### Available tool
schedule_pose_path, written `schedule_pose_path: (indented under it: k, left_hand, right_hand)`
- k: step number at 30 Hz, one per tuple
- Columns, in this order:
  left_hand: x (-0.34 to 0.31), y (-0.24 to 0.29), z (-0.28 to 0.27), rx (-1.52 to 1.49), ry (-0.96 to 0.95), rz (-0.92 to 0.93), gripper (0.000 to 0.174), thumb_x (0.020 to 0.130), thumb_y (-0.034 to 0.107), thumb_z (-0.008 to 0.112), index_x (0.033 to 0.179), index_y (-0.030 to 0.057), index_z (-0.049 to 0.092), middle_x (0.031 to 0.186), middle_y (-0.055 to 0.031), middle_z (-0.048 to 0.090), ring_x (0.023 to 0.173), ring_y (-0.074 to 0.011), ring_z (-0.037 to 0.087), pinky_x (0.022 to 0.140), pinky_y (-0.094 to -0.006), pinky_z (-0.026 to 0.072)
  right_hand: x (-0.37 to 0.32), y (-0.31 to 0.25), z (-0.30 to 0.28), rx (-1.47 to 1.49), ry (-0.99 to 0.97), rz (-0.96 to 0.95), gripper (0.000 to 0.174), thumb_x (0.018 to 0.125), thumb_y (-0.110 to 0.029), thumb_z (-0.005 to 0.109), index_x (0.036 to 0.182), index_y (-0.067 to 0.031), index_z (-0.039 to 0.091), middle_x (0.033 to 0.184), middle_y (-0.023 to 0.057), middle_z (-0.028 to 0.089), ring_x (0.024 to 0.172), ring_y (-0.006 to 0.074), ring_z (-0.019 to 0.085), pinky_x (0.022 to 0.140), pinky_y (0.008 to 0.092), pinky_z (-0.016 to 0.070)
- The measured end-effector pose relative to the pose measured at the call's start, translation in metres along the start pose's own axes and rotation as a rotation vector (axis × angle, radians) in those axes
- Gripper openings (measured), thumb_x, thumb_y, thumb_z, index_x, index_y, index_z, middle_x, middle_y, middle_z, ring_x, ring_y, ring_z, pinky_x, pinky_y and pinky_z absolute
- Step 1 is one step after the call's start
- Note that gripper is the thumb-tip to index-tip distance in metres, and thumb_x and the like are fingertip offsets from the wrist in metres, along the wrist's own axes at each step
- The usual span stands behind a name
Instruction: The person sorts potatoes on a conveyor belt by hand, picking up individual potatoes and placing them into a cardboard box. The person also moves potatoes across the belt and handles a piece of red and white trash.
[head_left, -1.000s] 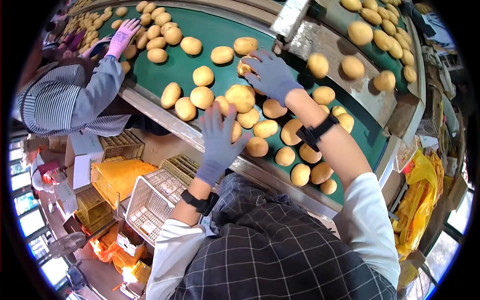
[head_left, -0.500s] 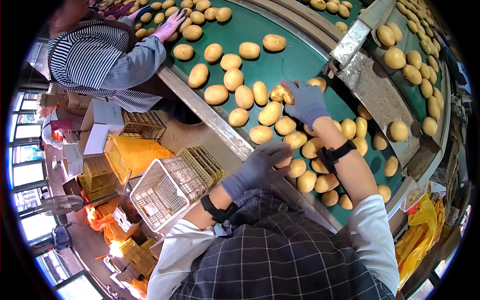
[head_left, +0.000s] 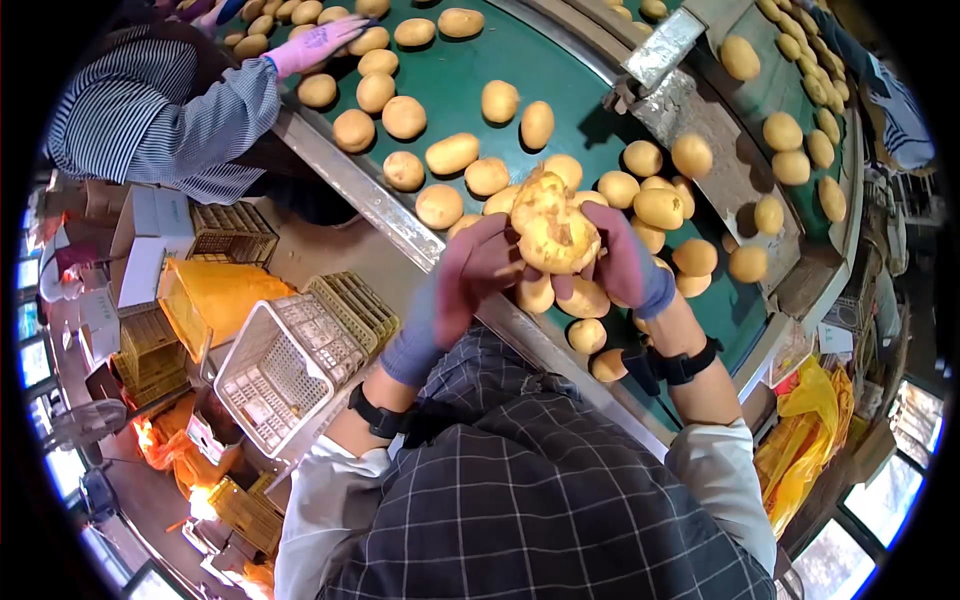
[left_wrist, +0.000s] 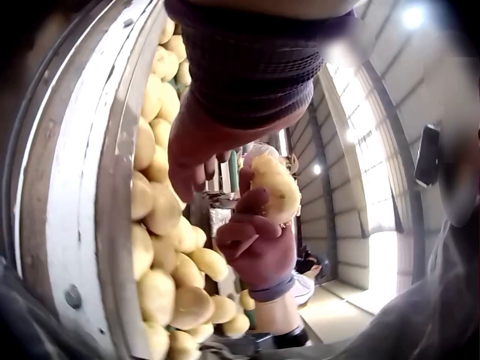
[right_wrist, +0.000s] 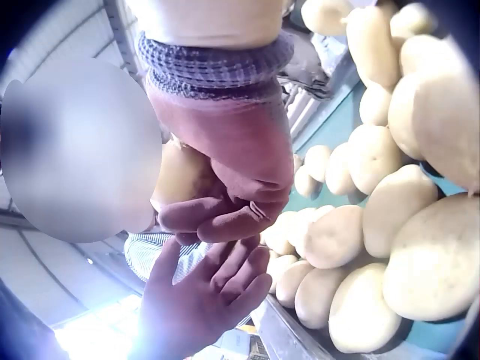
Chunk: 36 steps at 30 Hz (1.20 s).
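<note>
I see the right hand (head_left: 625, 265), in a grey-blue knit glove with a reddish palm, curled round a large knobbly yellow potato (head_left: 555, 225). It holds the potato up in the air above the near edge of the green conveyor belt (head_left: 570, 80), in front of my operator's chest. From the right wrist view the fingers (right_wrist: 225, 221) wrap under the potato and clamp it against the palm.

The left hand (head_left: 470, 280), gloved the same way, sits just beside the potato on its left, fingers loosely spread and gripping nothing. The head view suggests the fingertips meet the potato's edge, while the left wrist view shows a sliver of space, so I cannot tell whether they touch.

Loose yellow potatoes (head_left: 452, 153) lie scattered over the belt, thickest right beneath the hands. A steel rim (head_left: 400, 225) runs along the belt's near side. Below it, to the left, a white plastic crate (head_left: 290, 370) stands touching a yellow plastic crate (head_left: 350, 305).

Further up the belt, a pink-gloved hand (head_left: 315, 40) on a striped sleeve (head_left: 210, 120) rests among the potatoes. Yellow plastic bags (head_left: 800, 450) hang at the far right.
</note>
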<state>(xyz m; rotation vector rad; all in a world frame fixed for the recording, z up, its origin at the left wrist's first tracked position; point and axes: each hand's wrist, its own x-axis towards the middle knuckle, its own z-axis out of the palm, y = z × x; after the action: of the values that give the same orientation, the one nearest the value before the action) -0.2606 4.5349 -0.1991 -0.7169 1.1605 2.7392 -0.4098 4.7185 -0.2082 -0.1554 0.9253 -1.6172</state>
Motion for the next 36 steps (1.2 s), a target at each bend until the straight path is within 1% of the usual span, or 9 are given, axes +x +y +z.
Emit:
schedule_pose_path:
  k: [2,4,5,10,14,17,20,25,36]
  left_hand:
    - [0.001,-0.013,-0.012,-0.200,-0.251,0.046,0.044,0.109,0.022,0.046,0.147,0.0013,0.041,0.140,-0.0119,0.058,0.130,-0.0230,0.058,0.107,-0.0414,0.0502]
    - [-0.006,-0.015,-0.005,-0.269,-0.162,0.003,0.041,0.109,0.023,0.046,0.145,0.0030,0.044,0.139,-0.0124,0.058,0.130,-0.0266,0.058,0.104,-0.0456,0.0527]
    - [-0.008,-0.016,-0.009,-0.290,-0.102,-0.036,0.042,0.108,0.026,0.047,0.144,0.0044,0.045,0.138,-0.0127,0.058,0.130,-0.0291,0.058,0.102,-0.0487,0.0543]
    - [-0.017,-0.029,-0.034,-0.083,-0.016,0.039,0.059,0.105,0.049,0.048,0.146,0.0068,0.046,0.140,-0.0143,0.057,0.131,-0.0324,0.058,0.103,-0.0554,0.0529]
    - [-0.012,-0.044,-0.059,0.434,0.031,0.351,0.052,0.103,0.033,0.057,0.145,0.0050,0.045,0.138,-0.0143,0.058,0.127,-0.0266,0.059,0.105,-0.0443,0.0509]
    - [-0.011,-0.021,-0.033,-0.288,0.098,0.130,0.050,0.096,0.021,0.070,0.137,-0.0014,0.053,0.134,-0.0170,0.059,0.124,-0.0241,0.059,0.106,-0.0397,0.0471]
    - [0.002,-0.038,-0.038,0.832,0.174,0.431,0.055,0.093,0.020,0.070,0.141,-0.0007,0.051,0.134,-0.0187,0.059,0.126,-0.0289,0.059,0.108,-0.0434,0.0459]
    - [0.030,-0.065,-0.023,1.579,-0.114,0.822,0.064,0.080,0.019,0.077,0.138,0.0042,0.056,0.141,-0.0209,0.053,0.133,-0.0438,0.048,0.114,-0.0536,0.0390]
    - [0.034,-0.085,0.029,1.650,-0.630,0.868,0.053,0.077,0.015,0.076,0.128,0.0048,0.063,0.136,-0.0150,0.057,0.132,-0.0357,0.050,0.115,-0.0558,0.0380]
  right_hand:
    - [-0.003,0.005,0.008,-0.399,0.023,0.004,0.049,0.109,-0.039,0.042,0.116,0.0020,0.067,0.090,0.0117,0.074,0.088,0.0186,0.070,0.081,0.0324,0.0538]
    - [0.016,0.018,0.022,-1.006,0.265,-0.560,0.039,0.110,-0.031,0.048,0.125,-0.0012,0.067,0.094,0.0080,0.074,0.083,0.0092,0.065,0.075,0.0239,0.0504]
    - [0.017,0.010,0.024,-0.873,0.438,-0.274,0.031,0.107,-0.022,0.055,0.131,-0.0041,0.064,0.103,0.0068,0.071,0.093,0.0089,0.062,0.083,0.0266,0.0512]
    - [0.049,0.057,-0.044,-2.051,0.591,-0.633,0.054,0.094,-0.046,0.065,0.142,-0.0193,0.059,0.152,0.0186,0.045,0.134,0.0454,0.045,0.117,0.0593,0.0275]
    - [0.021,0.084,-0.042,-1.931,0.436,-0.586,0.061,0.093,-0.055,0.062,0.146,-0.0252,0.055,0.161,0.0164,0.036,0.145,0.0462,0.033,0.120,0.0623,0.0180]
    - [-0.025,0.097,-0.031,-1.991,0.435,-0.403,0.066,0.092,-0.060,0.061,0.149,-0.0289,0.052,0.162,0.0106,0.035,0.148,0.0433,0.029,0.116,0.0690,0.0179]
    - [-0.066,0.115,-0.045,-2.042,0.547,-0.299,0.068,0.091,-0.063,0.059,0.150,-0.0302,0.051,0.162,0.0115,0.035,0.145,0.0445,0.030,0.112,0.0716,0.0217]
    - [-0.134,0.134,-0.072,-1.928,0.720,-0.237,0.075,0.092,-0.059,0.062,0.153,-0.0195,0.047,0.161,0.0176,0.034,0.140,0.0437,0.038,0.114,0.0632,0.0278]
    - [-0.188,0.134,-0.067,-1.747,1.040,-0.456,0.051,0.091,-0.027,0.072,0.138,-0.0133,0.060,0.148,0.0167,0.049,0.138,0.0431,0.043,0.113,0.0531,0.0354]
